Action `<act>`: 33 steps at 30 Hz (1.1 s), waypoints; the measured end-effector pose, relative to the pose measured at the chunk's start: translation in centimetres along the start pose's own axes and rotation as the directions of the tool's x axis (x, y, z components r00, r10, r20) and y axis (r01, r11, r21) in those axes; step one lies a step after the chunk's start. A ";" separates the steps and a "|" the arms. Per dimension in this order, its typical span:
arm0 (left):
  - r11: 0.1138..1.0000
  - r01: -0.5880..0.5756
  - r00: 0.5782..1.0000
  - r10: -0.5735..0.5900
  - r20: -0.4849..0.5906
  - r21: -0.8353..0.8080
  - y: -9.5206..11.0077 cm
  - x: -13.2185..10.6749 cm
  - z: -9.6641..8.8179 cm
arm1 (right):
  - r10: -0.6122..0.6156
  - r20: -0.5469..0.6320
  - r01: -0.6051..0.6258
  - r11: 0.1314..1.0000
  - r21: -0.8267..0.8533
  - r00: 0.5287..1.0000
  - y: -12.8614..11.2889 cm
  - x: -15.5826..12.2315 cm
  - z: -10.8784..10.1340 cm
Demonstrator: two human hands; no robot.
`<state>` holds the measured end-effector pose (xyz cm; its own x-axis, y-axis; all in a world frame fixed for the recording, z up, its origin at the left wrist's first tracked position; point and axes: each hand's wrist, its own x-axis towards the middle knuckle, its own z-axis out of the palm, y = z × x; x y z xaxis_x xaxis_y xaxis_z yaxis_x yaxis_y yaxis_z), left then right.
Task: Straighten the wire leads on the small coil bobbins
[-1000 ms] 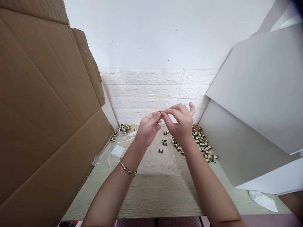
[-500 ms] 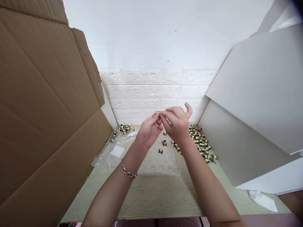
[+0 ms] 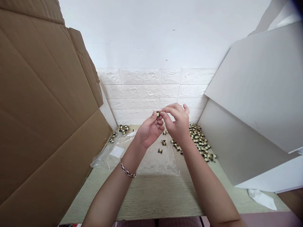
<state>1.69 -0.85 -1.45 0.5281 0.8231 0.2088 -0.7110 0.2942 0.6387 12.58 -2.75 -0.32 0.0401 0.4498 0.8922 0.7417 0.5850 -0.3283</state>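
Above the table, my left hand [image 3: 149, 130] pinches a small transformer [image 3: 158, 114] with a yellow-wrapped middle and black ends between thumb and fingers. Right beside it is my right hand [image 3: 176, 121], its thumb and index fingertip closed together at the transformer's right edge. Whatever lies between those two fingertips is too small to make out. Below the hands, a few loose transformers [image 3: 160, 151] lie on a clear plastic bag [image 3: 156, 165].
A heap of transformers [image 3: 201, 143] lies at the right, and a smaller pile [image 3: 123, 128] at the back left. Brown cardboard [image 3: 47, 104] walls the left side, white panels [image 3: 255, 88] the right. White brick-pattern wall [image 3: 142, 91] closes the back of the table [image 3: 142, 198].
The transformer, hidden behind the fingers before, now shows its yellow side in my left hand. My right hand's fingers have shifted slightly, and its raised little finger has come lower.
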 end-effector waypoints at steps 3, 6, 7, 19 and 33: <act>0.986 -0.077 0.997 0.073 0.033 0.150 0.5 0.0 -0.4 | 0.022 0.057 -0.023 1.000 0.017 0.998 -0.3 0.2 -0.7; 0.929 -0.151 0.988 0.146 0.039 0.339 1.3 0.0 -0.8 | 0.015 0.099 -0.013 1.000 -0.022 0.995 -0.5 0.4 -1.3; 0.898 -0.177 0.984 0.174 0.044 0.402 1.5 0.1 -0.9 | 0.011 0.111 -0.007 0.999 -0.037 0.994 -0.5 0.4 -1.4; -0.142 -0.384 0.781 0.478 0.403 0.912 2.5 -0.4 -1.4 | -0.021 0.218 0.065 0.978 -0.198 0.976 0.8 0.3 -1.2; -0.644 -0.196 0.701 0.435 0.565 0.739 1.3 0.2 -2.8 | -0.045 0.289 0.115 0.967 -0.227 0.956 0.5 -0.1 -0.3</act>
<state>-0.39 1.05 -2.66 0.3232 0.4306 0.8427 0.6979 -0.7099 0.0951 13.15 -2.69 -0.44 -0.1891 0.5988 0.7783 0.8740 0.4640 -0.1446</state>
